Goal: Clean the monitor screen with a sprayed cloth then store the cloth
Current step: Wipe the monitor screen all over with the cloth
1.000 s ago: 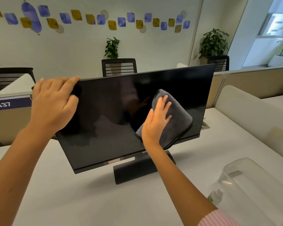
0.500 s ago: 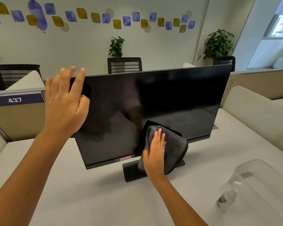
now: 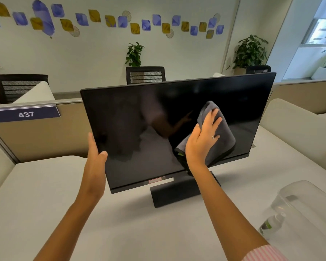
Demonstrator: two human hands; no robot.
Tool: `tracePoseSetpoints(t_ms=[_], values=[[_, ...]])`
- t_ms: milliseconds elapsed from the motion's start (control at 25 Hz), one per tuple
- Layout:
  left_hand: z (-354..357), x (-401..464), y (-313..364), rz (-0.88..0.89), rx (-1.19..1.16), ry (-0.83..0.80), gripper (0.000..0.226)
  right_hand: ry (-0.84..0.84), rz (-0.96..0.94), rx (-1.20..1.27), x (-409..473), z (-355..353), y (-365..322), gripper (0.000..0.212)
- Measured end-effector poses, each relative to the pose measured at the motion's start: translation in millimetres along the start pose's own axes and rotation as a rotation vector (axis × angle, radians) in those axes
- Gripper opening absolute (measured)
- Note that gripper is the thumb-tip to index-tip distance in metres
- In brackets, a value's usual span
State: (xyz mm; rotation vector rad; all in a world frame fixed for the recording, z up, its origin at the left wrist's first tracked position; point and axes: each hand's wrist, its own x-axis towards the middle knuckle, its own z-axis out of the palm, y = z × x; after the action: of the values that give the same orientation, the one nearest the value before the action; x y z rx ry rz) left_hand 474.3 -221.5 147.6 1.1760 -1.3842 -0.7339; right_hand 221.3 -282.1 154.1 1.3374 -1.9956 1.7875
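Since half a second ago the right hand (image 3: 203,142) has carried the cloth (image 3: 221,137) up from the monitor's (image 3: 139,132) bottom edge onto the lower right part of the screen, and the left hand (image 3: 95,159) has dropped from the top left corner to the lower left edge. Right fingers lie flat and spread, pressing the dark grey, folded, plush cloth against the glossy black glass. Left fingers are straight and open, palm against the bezel, thumb resting on the screen. Tilted back on its black stand (image 3: 177,191), the monitor sits mid-desk (image 3: 45,194); near the desk's right edge lie a small spray bottle (image 3: 271,222) and a clear plastic bin (image 3: 309,200)
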Motion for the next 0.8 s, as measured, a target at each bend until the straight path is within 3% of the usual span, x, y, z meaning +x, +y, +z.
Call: tracePoseSetpoints(t_ms=[280, 520, 640, 800], values=[[-4.5, -2.1, -15.4, -0.12, -0.224, -0.072, 0.046, -0.128, -0.481, -0.128, -54.5, 24.7, -61.9, 0.059], [4.7, -9.4, -12.1, -0.146, -0.331, -0.116, 0.039, -0.316, -0.898, -0.26, -130.3, 41.8, -16.3, 0.06], [-14.1, -10.7, -16.3, -0.167, -0.345, -0.128, 0.036, -0.336, -0.882, -0.376, -155.3, 39.4, 8.1, 0.071], [-8.9, -11.7, -20.6, -0.185, -0.36, -0.145, 0.037, -0.275, -0.549, -0.492, -137.4, 23.1, 21.0, 0.081]])
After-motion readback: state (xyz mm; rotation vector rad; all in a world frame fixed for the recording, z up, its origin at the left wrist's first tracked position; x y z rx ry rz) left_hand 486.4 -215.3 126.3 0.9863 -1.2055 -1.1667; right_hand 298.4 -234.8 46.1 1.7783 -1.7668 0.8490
